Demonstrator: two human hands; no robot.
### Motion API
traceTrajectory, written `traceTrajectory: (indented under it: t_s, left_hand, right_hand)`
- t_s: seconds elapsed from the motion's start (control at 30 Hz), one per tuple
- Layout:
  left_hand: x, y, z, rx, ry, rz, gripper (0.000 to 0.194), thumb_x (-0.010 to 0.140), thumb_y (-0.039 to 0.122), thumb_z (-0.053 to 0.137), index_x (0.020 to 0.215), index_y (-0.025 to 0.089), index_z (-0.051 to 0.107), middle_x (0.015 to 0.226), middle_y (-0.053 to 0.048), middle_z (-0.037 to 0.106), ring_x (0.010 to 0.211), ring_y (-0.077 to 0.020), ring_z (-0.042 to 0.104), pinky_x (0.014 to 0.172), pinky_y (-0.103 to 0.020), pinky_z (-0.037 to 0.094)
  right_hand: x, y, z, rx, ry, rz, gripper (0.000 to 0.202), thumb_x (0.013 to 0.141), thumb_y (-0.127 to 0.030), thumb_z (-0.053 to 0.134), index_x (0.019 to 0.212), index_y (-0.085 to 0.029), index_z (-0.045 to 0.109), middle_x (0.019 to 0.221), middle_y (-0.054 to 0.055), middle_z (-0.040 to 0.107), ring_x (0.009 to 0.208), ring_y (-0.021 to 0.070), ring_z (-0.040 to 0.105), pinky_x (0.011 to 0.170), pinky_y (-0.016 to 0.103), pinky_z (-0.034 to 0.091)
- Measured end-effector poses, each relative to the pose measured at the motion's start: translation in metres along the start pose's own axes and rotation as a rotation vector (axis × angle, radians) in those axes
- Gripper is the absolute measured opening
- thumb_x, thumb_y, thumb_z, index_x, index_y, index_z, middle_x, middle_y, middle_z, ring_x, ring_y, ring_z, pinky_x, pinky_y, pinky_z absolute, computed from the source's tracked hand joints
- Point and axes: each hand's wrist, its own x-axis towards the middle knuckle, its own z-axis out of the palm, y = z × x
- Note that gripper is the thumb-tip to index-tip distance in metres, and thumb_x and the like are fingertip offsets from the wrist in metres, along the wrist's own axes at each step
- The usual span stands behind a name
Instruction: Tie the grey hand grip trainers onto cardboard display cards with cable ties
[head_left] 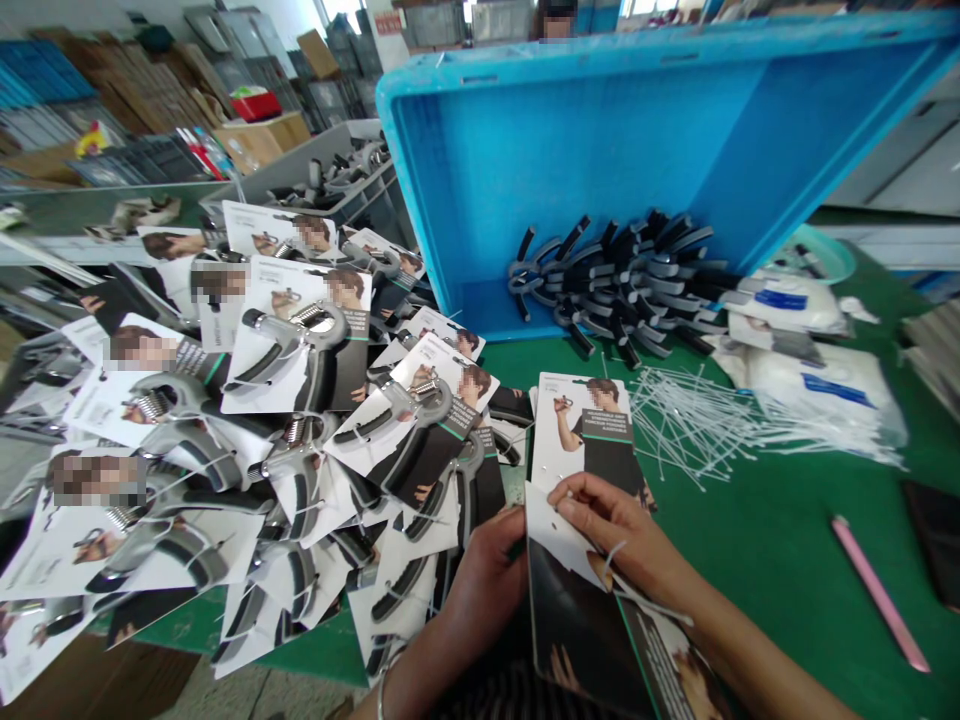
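Note:
A printed card (577,610) stands tilted near the front edge, held between both hands. My left hand (491,560) is closed round its left edge, its fingertips partly hidden behind the card. With thumb and fingers pressed together, my right hand (611,525) grips the card's upper part; a white cable tie (652,603) sticks out beneath this hand. Just behind lies a stack of similar cards (581,430). Left of my hands is a large pile of cards with grey-black hand grips (300,345) tied on.
A blue crate (555,150) tipped on its side holds hand grips (637,275). Loose cable ties (697,420) and plastic bags (825,385) lie right of centre. Further right are a pink pen-like stick (881,595) and a dark object (934,535). A grey bin (367,195) stands behind the pile.

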Motion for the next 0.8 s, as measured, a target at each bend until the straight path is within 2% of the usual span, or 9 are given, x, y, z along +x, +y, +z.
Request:
traceTrajectory:
  t_s: [0.27, 0.67, 0.8]
  left_hand:
    - [0.001, 0.005, 0.000, 0.014, 0.004, -0.028, 0.019, 0.089, 0.018, 0.056, 0.090, 0.018, 0.074, 0.101, -0.006, 0.071, 0.096, -0.0215, 0.062, 0.084, -0.028, 0.049]
    - [0.005, 0.004, 0.002, -0.016, -0.005, -0.007, 0.018, 0.088, 0.018, 0.058, 0.090, 0.018, 0.075, 0.101, -0.006, 0.072, 0.098, -0.0218, 0.063, 0.088, -0.029, 0.048]
    - [0.010, 0.001, 0.002, 0.001, 0.006, 0.010, 0.019, 0.089, 0.022, 0.058, 0.092, 0.016, 0.075, 0.098, -0.007, 0.072, 0.092, -0.0216, 0.064, 0.083, -0.029, 0.049]
  right_hand:
    - [-0.003, -0.001, 0.001, 0.021, 0.003, 0.019, 0.026, 0.091, -0.049, 0.057, 0.098, -0.024, 0.060, 0.070, -0.003, 0.050, 0.054, 0.0097, 0.045, 0.047, 0.020, 0.035]
    - [-0.002, -0.001, -0.007, -0.046, 0.026, 0.013, 0.027, 0.091, -0.048, 0.056, 0.098, -0.023, 0.060, 0.072, -0.003, 0.051, 0.061, 0.0115, 0.045, 0.054, 0.022, 0.034]
    - [0.004, -0.001, -0.011, -0.049, 0.011, 0.000, 0.029, 0.090, -0.049, 0.059, 0.097, -0.021, 0.062, 0.076, -0.002, 0.054, 0.064, 0.0114, 0.047, 0.057, 0.022, 0.035]
